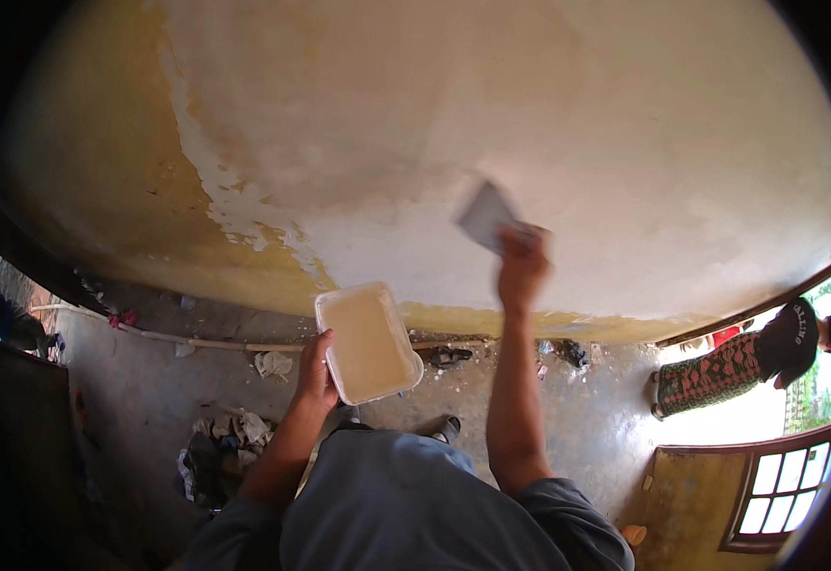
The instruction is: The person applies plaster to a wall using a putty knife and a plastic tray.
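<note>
My left hand (316,376) grips a rectangular plastic container (366,338) with a pale beige substance in it, held out in front of my body. My right hand (522,262) is raised and closed on a flat grey blade tool (482,214), smeared by motion, over the wall (615,162). Whether the blade touches the surface I cannot tell. The wall is mostly pale off-white, with yellow paint and ragged flaking patches toward its left and lower part.
A long pole (244,347) lies along the wall's foot among scattered debris. A pile of crumpled rags (225,452) is at lower left. A person (777,347) in a dark top and patterned wrap stands at the bright doorway on the right, near a framed window (777,490).
</note>
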Action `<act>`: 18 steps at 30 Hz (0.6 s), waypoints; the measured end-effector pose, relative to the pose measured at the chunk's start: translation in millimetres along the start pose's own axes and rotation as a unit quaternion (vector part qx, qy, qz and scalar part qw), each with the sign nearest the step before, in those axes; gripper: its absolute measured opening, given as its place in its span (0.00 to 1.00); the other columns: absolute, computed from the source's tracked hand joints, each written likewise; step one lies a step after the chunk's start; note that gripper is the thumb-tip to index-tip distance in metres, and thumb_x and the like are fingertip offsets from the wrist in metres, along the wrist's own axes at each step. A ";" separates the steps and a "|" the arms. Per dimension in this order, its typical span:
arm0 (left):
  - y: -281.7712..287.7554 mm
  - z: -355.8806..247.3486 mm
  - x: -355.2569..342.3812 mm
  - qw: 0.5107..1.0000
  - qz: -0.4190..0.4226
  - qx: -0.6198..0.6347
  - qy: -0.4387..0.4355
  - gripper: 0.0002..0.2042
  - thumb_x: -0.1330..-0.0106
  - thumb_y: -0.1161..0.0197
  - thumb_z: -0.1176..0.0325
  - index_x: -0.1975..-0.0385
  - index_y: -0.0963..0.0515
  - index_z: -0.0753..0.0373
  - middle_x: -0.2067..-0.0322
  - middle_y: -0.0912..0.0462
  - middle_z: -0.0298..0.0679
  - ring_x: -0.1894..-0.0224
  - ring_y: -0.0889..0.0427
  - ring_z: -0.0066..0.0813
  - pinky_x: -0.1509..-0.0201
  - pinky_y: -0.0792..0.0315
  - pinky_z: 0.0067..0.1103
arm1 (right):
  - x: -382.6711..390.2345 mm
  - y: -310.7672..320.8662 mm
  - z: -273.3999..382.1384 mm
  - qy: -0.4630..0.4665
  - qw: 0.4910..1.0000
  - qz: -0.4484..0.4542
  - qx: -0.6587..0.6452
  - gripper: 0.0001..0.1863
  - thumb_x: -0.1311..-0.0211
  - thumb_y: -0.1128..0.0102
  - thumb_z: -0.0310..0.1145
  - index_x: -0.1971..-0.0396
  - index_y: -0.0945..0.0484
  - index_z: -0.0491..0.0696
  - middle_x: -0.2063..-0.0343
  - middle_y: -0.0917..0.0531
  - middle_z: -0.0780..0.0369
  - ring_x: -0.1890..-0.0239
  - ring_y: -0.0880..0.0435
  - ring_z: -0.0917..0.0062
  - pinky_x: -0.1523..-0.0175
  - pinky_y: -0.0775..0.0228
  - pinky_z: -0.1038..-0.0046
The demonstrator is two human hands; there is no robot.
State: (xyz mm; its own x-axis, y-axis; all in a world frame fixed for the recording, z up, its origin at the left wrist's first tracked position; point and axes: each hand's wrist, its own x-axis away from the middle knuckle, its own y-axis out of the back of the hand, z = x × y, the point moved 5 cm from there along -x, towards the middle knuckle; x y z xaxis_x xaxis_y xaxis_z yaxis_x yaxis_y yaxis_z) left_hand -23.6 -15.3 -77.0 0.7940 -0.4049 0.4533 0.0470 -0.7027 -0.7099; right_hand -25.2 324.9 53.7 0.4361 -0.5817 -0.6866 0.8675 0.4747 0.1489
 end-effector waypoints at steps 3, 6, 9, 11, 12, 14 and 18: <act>-7.3 2.3 1.5 0.998 0.033 0.032 0.031 0.24 0.35 0.37 0.57 0.47 0.28 0.69 0.56 0.19 0.44 0.55 0.17 0.35 0.52 0.20 0.31 | -19.2 -69.8 49.1 -0.016 0.944 0.190 0.270 0.06 0.31 0.44 0.33 0.62 0.26 0.46 0.71 0.13 0.58 0.67 0.13 0.72 0.64 0.22 0.66; -10.5 -3.5 -0.7 0.999 0.034 0.018 0.011 0.24 0.35 0.37 0.58 0.47 0.28 0.69 0.56 0.19 0.44 0.55 0.17 0.35 0.51 0.20 0.31 | -50.4 -3.3 15.0 -0.120 0.984 -0.028 0.128 0.08 0.32 0.44 0.35 0.62 0.24 0.47 0.74 0.14 0.53 0.71 0.12 0.65 0.68 0.24 0.65; -9.5 -2.3 -0.1 1.000 0.022 0.006 0.004 0.23 0.34 0.39 0.58 0.46 0.28 0.69 0.55 0.19 0.44 0.53 0.17 0.35 0.50 0.21 0.31 | -49.9 9.5 61.9 -0.109 0.991 -0.076 0.027 0.08 0.34 0.40 0.32 0.63 0.25 0.42 0.71 0.13 0.57 0.69 0.14 0.74 0.63 0.22 0.74; -19.3 -0.9 0.0 0.999 0.024 0.024 0.020 0.22 0.34 0.39 0.59 0.46 0.28 0.68 0.55 0.19 0.43 0.52 0.17 0.35 0.49 0.21 0.31 | -62.8 -34.1 90.7 -0.037 0.994 0.028 0.097 0.12 0.35 0.36 0.36 0.66 0.27 0.43 0.75 0.16 0.57 0.73 0.17 0.74 0.64 0.25 0.73; -18.1 0.6 -0.6 0.999 0.020 0.026 0.022 0.22 0.34 0.39 0.59 0.46 0.28 0.68 0.55 0.19 0.43 0.52 0.17 0.35 0.49 0.21 0.31 | -74.4 -55.0 110.4 0.008 0.991 0.080 0.104 0.15 0.37 0.35 0.39 0.67 0.27 0.44 0.78 0.19 0.55 0.74 0.19 0.69 0.66 0.27 0.68; -24.2 2.6 -5.6 0.998 0.048 0.037 0.034 0.21 0.33 0.40 0.60 0.46 0.28 0.68 0.55 0.19 0.43 0.51 0.18 0.34 0.48 0.21 0.31 | -112.6 -48.9 90.8 0.018 0.988 0.095 0.124 0.15 0.37 0.35 0.40 0.68 0.27 0.43 0.78 0.20 0.54 0.76 0.22 0.68 0.67 0.29 0.66; -16.9 -0.2 -6.3 0.998 0.037 0.049 0.005 0.21 0.33 0.39 0.60 0.46 0.28 0.68 0.55 0.19 0.42 0.52 0.18 0.33 0.50 0.21 0.30 | -135.8 84.7 51.8 -0.017 0.992 -0.108 0.060 0.09 0.32 0.40 0.34 0.61 0.23 0.44 0.73 0.16 0.61 0.77 0.21 0.82 0.75 0.29 0.77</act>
State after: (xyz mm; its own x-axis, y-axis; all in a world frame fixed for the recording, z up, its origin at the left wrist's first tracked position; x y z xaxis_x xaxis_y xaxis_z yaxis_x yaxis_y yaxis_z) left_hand -29.5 -1.0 -67.8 0.7916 -0.4593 0.4030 0.0484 -0.6103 -0.7907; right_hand 1.5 409.9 196.4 0.2437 -0.6836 -0.6879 0.9627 0.2563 0.0864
